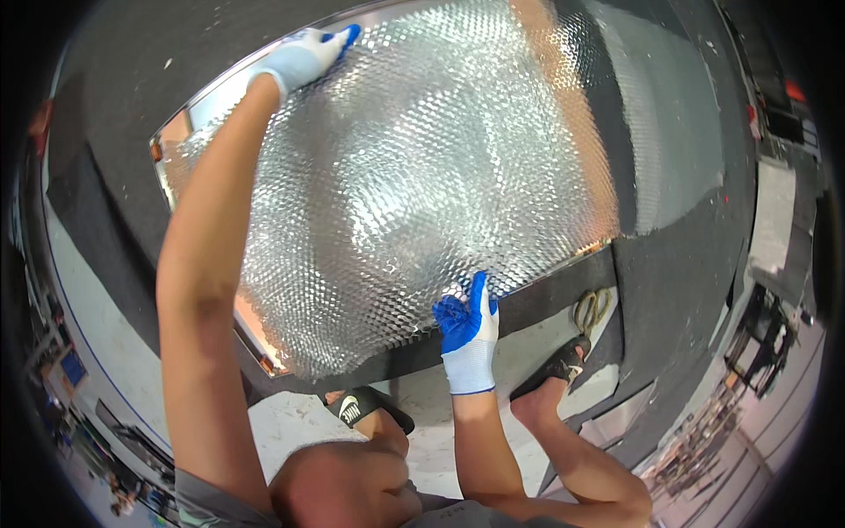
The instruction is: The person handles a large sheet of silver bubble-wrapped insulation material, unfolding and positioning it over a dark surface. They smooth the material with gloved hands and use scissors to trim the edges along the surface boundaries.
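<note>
Knees (pixel 352 480) are bending nearest the lens, sandalled feet (pixel 553 365) just behind the right hand (pixel 467 327). That gloved hand is pinching the near edge of the foil sheet (pixel 422 185), fingers curled. Left hand (pixel 304 55), gloved too, is pressing flat on the sheet's far corner, fingers together. Sheet is lying across a dark table (pixel 687 264). Scissors (pixel 591 308) are lying just right of the right hand.

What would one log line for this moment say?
left hand: flat on bubble foil sheet, far corner | right hand: gripping near edge | sheet: spread over dark table | scissors: lying beside
</note>
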A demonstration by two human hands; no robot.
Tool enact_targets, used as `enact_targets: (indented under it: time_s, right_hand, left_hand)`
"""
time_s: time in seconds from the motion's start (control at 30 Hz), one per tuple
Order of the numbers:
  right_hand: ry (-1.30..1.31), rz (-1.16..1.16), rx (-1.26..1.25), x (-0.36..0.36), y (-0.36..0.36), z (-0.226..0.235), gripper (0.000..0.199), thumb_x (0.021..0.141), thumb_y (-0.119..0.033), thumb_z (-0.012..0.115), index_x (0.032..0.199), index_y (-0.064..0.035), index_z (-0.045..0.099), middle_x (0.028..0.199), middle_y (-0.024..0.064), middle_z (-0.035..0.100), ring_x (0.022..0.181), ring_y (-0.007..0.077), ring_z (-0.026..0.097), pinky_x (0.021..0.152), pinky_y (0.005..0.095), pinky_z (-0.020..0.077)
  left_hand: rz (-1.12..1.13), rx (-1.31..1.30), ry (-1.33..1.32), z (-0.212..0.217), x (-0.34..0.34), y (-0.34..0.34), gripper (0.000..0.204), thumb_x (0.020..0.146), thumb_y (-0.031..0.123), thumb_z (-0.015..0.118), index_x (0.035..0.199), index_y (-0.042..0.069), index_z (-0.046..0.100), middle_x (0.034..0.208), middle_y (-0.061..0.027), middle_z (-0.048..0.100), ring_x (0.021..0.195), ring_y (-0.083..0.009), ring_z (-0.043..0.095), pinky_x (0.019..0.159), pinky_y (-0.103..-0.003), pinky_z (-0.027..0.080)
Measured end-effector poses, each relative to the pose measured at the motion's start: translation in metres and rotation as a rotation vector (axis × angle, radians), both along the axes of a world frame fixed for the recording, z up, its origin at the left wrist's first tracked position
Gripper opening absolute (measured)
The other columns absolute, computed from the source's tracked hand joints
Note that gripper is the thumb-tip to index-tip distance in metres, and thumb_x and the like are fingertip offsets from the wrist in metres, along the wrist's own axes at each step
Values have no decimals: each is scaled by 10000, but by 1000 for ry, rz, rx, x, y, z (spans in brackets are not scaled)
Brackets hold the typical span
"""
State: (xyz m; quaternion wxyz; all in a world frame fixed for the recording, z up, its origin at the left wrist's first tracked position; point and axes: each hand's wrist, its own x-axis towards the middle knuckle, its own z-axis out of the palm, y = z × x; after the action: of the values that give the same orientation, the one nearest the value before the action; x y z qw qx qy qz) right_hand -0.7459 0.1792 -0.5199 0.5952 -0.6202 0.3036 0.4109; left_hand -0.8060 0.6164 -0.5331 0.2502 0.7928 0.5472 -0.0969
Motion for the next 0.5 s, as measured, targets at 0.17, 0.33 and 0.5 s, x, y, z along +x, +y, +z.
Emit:
enact_targets:
  time_s: [0.17,0.33,0.5]
  right_hand:
    - [-35,-90,225,6,-25,4,297,1082,-281,561,1344,-143,568,1192,69,640,1008,263,671,871,493,584]
    - [-71,7,97,4,-86,6,270,1072,-246,581,1314,-126,590,1173,47,662,991,221,674,828,445,611]
    - [-59,-48,229,-7,-90,-31,250,1061,-151,587,1301,-82,599,1155,54,674,995,211,671,836,420,604]
  left_hand:
    - [-30,31,-124,-35,-10,59,739,987,688,453,1213,29,699,1326,-229,652,1244,-404,611,1057,-452,463]
    - [-75,273,-293,-86,-27,137,495,1072,466,442,1499,235,538,1033,-126,715,877,-251,658,868,-373,518]
    - [-14,233,45,-89,0,123,794,978,708,469,1355,34,650,1244,-220,705,1228,-398,641,1072,-431,453]
